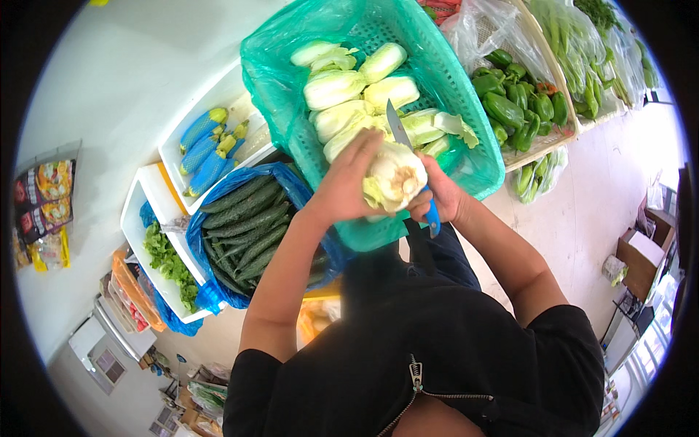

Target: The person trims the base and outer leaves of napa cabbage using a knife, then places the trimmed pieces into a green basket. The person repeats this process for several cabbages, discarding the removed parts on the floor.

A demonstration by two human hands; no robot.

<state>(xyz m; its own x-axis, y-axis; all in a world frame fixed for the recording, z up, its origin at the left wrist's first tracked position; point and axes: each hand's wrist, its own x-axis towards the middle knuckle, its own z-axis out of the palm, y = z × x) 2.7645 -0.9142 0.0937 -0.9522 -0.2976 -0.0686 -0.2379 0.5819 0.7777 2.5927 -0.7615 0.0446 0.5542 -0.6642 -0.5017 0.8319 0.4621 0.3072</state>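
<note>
A napa cabbage (401, 177) is held above the near part of a green plastic crate, its browned cut base turned towards me. My left hand (347, 183) grips it from the left side. In my right hand (439, 188) is a knife with a blue handle (433, 218); its blade (397, 124) points away from me, along the right side of the cabbage. The right fingers also seem to touch the cabbage. Several more napa cabbages (334, 89) lie in the green crate (464, 109), which has a thin green plastic liner. A loose leaf (457, 127) hangs at the crate's right side.
Left of the crate, cucumbers (248, 218) fill a container lined with blue plastic. Beyond them, a white foam box (254, 142) holds blue-wrapped zucchini (205, 145). Green peppers (513, 104) sit in a basket on the right. Lettuce (169, 265) lies in another foam box at far left.
</note>
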